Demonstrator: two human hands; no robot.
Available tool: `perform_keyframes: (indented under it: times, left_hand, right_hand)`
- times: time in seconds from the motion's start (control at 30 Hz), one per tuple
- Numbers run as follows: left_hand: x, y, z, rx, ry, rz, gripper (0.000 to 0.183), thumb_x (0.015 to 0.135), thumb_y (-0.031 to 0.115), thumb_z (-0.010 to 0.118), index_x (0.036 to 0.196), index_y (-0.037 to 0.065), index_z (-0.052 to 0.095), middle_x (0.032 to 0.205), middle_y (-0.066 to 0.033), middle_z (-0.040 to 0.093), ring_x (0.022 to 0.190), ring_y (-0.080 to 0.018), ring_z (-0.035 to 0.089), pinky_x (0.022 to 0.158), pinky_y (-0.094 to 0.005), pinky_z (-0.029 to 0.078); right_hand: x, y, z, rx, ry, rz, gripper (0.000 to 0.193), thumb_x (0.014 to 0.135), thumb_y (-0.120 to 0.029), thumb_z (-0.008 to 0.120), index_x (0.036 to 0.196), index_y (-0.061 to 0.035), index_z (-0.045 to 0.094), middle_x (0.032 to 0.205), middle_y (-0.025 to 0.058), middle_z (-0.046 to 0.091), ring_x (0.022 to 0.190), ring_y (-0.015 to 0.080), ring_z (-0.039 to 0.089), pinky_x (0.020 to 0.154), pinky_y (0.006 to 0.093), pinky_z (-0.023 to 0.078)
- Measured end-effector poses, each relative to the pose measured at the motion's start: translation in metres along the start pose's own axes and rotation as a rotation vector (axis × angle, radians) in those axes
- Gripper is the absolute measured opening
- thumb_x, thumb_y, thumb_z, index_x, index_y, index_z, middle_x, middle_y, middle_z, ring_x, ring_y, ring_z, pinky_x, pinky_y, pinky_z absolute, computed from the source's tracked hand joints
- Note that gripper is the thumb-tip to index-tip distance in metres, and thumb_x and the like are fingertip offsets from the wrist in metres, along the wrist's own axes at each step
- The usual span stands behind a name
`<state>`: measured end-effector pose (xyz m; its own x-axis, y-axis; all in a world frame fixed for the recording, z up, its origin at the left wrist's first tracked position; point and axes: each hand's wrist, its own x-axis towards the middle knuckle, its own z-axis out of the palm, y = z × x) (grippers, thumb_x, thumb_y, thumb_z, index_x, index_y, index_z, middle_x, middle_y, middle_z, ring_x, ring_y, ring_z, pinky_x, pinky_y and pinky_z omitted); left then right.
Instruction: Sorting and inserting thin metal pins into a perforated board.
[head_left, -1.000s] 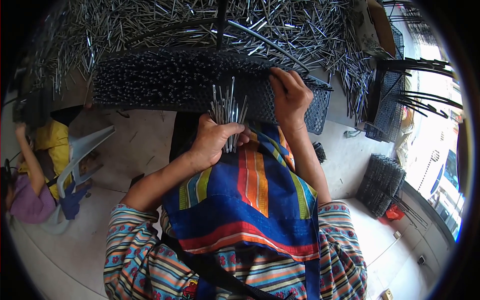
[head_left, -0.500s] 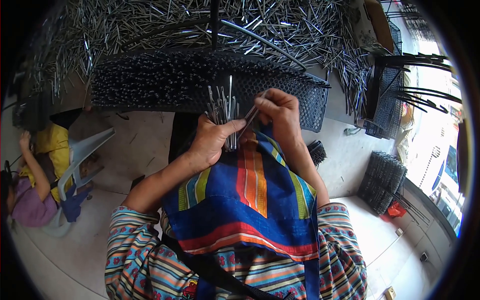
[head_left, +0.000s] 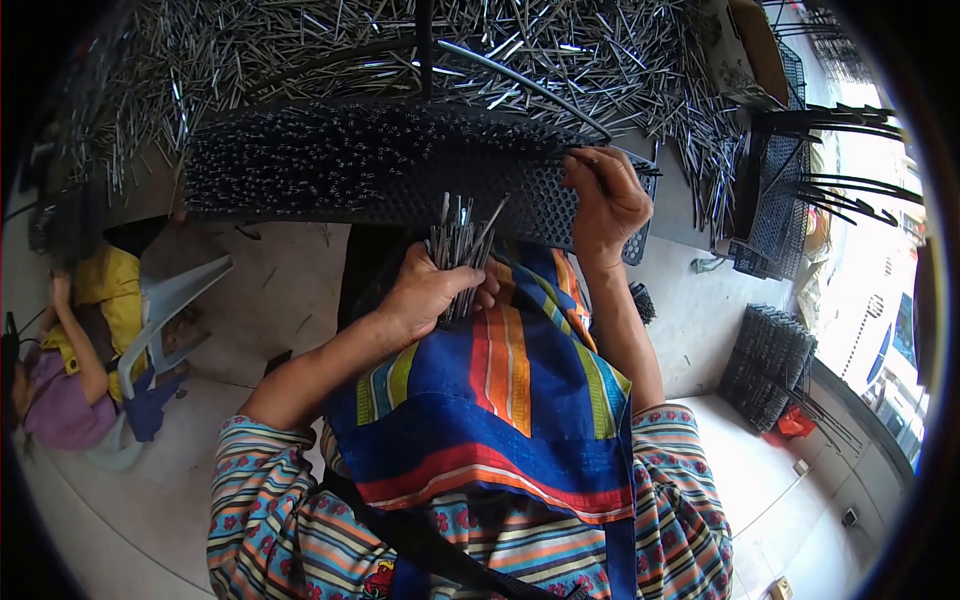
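Head view shows the left hand (head_left: 432, 292) squeezed around a bunch of metal pins (head_left: 457, 245) over the lap, the right hand (head_left: 607, 203) pinching one pin at the black holed tray (head_left: 400, 170), mostly filled, with its right end still bare.

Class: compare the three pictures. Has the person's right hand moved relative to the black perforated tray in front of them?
Yes. The right hand has gone from beside the left hand's bundle of thin metal pins up and rightward, onto the black perforated tray.
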<state>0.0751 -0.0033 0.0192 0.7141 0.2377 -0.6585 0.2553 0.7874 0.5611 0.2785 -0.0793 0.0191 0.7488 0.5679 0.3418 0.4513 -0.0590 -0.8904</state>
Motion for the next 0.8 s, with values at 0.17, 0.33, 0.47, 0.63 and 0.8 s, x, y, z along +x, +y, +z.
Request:
perform_keyframes:
  times: [0.17, 0.33, 0.47, 0.63, 0.8]
  left_hand:
    - [0.002, 0.001, 0.000, -0.026, 0.006, -0.018, 0.010, 0.083, -0.002, 0.059, 0.091, -0.003, 0.065, 0.078, -0.0119, 0.067, 0.065, -0.0183, 0.067, 0.060, -0.0289, 0.056]
    - [0.003, 0.002, -0.001, -0.046, 0.005, -0.032, 0.011, 0.083, -0.003, 0.059, 0.092, -0.002, 0.065, 0.078, -0.0120, 0.067, 0.065, -0.0185, 0.066, 0.059, -0.0289, 0.056]
    - [0.003, 0.003, -0.001, -0.047, 0.012, -0.010, 0.011, 0.083, -0.003, 0.059, 0.092, -0.002, 0.065, 0.079, -0.0119, 0.067, 0.065, -0.0185, 0.067, 0.059, -0.0292, 0.056]
    - [0.003, 0.002, -0.001, -0.059, 0.009, -0.002, 0.012, 0.083, -0.003, 0.059, 0.094, -0.002, 0.064, 0.079, -0.0118, 0.067, 0.065, -0.0184, 0.067, 0.059, -0.0296, 0.056]
    - [0.005, 0.003, -0.001, -0.057, -0.006, -0.009, 0.013, 0.082, -0.003, 0.059, 0.094, -0.001, 0.064, 0.079, -0.0118, 0.067, 0.065, -0.0182, 0.067, 0.060, -0.0294, 0.056]
  right_hand:
    - [0.005, -0.009, -0.005, -0.086, 0.011, -0.061, 0.010, 0.076, 0.011, 0.068, 0.084, 0.0056, 0.069, 0.085, 0.0073, 0.065, 0.067, 0.0113, 0.063, 0.058, 0.0209, 0.050]
    - [-0.002, 0.004, -0.002, -0.096, -0.044, -0.101, 0.009, 0.076, 0.012, 0.067, 0.084, 0.0066, 0.069, 0.085, 0.0071, 0.065, 0.067, 0.0119, 0.063, 0.059, 0.0211, 0.052]
    - [0.003, 0.004, 0.003, -0.062, 0.008, 0.010, 0.010, 0.076, 0.012, 0.067, 0.084, 0.0069, 0.068, 0.084, 0.0079, 0.065, 0.067, 0.0117, 0.063, 0.059, 0.0216, 0.052]
    - [0.002, 0.009, 0.001, -0.052, -0.020, 0.088, 0.012, 0.076, 0.013, 0.066, 0.086, 0.0066, 0.069, 0.085, 0.0092, 0.065, 0.067, 0.0119, 0.063, 0.059, 0.0221, 0.052]
    - [-0.002, 0.005, 0.007, -0.192, -0.090, -0.021, 0.013, 0.075, 0.011, 0.067, 0.086, 0.0061, 0.069, 0.084, 0.0093, 0.066, 0.068, 0.0119, 0.064, 0.059, 0.0218, 0.052]
